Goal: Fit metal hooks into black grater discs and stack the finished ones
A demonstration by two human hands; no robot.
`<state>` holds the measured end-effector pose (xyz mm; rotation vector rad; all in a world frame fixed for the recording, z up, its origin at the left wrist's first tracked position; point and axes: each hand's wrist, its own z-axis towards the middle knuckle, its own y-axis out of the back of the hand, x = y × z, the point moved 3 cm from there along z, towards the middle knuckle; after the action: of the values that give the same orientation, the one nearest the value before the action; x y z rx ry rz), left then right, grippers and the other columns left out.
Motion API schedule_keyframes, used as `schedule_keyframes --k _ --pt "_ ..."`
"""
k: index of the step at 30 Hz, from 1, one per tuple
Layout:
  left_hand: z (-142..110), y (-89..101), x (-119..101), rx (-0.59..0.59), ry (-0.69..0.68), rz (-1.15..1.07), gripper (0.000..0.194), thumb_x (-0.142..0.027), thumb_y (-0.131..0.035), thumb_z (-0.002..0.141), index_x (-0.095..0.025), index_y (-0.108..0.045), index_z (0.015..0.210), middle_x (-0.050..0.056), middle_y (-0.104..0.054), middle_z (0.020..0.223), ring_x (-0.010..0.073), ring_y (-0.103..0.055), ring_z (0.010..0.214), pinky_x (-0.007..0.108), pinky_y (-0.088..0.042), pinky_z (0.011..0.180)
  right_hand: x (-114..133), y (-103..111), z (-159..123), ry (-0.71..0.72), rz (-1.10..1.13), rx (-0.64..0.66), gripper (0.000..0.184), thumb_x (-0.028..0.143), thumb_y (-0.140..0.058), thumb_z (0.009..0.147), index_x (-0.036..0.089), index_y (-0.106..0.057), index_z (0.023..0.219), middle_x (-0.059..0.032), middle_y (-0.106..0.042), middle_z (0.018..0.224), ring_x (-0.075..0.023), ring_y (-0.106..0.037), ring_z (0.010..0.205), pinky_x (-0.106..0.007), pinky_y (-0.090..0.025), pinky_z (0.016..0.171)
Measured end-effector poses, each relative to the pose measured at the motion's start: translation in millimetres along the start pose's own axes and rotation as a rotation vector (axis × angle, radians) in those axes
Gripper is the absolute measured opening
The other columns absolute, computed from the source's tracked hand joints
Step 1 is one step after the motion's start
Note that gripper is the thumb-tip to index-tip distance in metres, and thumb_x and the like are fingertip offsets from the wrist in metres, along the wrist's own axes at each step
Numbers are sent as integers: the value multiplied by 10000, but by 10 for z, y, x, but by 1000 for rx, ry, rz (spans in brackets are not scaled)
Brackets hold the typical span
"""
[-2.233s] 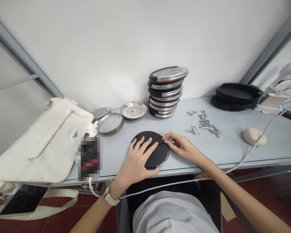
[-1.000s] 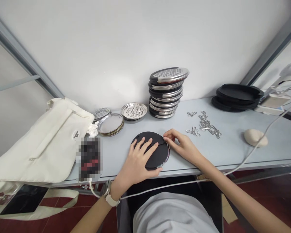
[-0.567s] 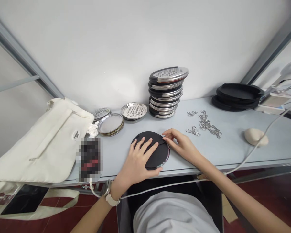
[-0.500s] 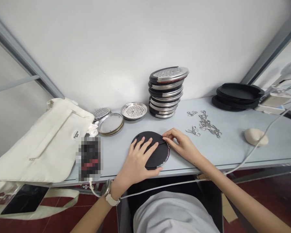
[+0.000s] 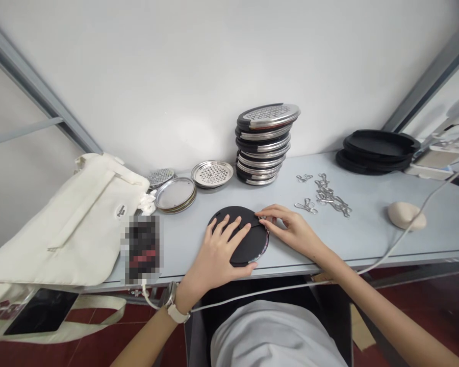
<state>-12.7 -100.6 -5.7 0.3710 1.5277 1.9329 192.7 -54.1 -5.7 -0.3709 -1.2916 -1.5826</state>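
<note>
A round black case (image 5: 252, 242) lies on the table near its front edge, with a shiny strip of rim on its right side and a thin seam across its top. My left hand (image 5: 222, 250) rests flat on it, fingers spread over the top and thumb at the near edge. At the case's right rim, my right hand (image 5: 286, 227) pinches a small metal clip (image 5: 260, 218), mostly hidden by my fingers. Several wire clips (image 5: 331, 196) lie loose to the right, with more clips (image 5: 306, 205) beside them.
Behind stands a leaning stack of black-and-metal round cases (image 5: 262, 148). Perforated metal discs (image 5: 212, 174) and plain metal lids (image 5: 175, 193) sit left of it. Black round trays (image 5: 378, 148), a beige mouse (image 5: 406, 216) and a white cable (image 5: 390, 251) are right; a cream bag (image 5: 72, 219) is left.
At first the clip showed plainly between my right fingers; now those fingers sit closer over the rim and cover most of it. My left hand has stayed in place on the case.
</note>
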Motion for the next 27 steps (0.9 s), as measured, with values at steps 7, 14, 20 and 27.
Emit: schedule_keyframes --k 7,14,20,27 --pt "2 5 3 -4 -8 4 800 -531 -653 795 -246 -364 1485 65 -366 1534 343 -292 1410 537 -201 1153 3 1 -7 38 -15 24 242 285 -554 927 213 -696 1108 -85 -658 1063 -175 -624 841 -317 -525 797" --pt "1 3 1 -1 -4 -1 798 -539 -644 802 -250 -358 1488 61 -363 1536 342 -288 1413 532 -196 1154 -14 7 -24 34 -62 38 271 286 -536 936 211 -691 1145 -78 -652 968 -186 -627 854 -315 -527 769" --pt "1 1 6 6 -1 -1 798 -539 -645 800 -255 -357 1488 61 -358 1539 343 -282 1415 538 -190 1154 -17 4 -32 47 -86 38 285 299 -527 940 210 -687 1159 -77 -658 950 -193 -641 850 -337 -542 797" --pt "2 15 -3 -4 -6 2 793 -531 -653 797 -251 -369 1482 67 -373 1530 345 -294 1409 536 -207 1150 -9 -7 -35 66 -100 42 292 289 -508 950 205 -681 1169 -81 -662 974 -189 -652 854 -313 -550 786"
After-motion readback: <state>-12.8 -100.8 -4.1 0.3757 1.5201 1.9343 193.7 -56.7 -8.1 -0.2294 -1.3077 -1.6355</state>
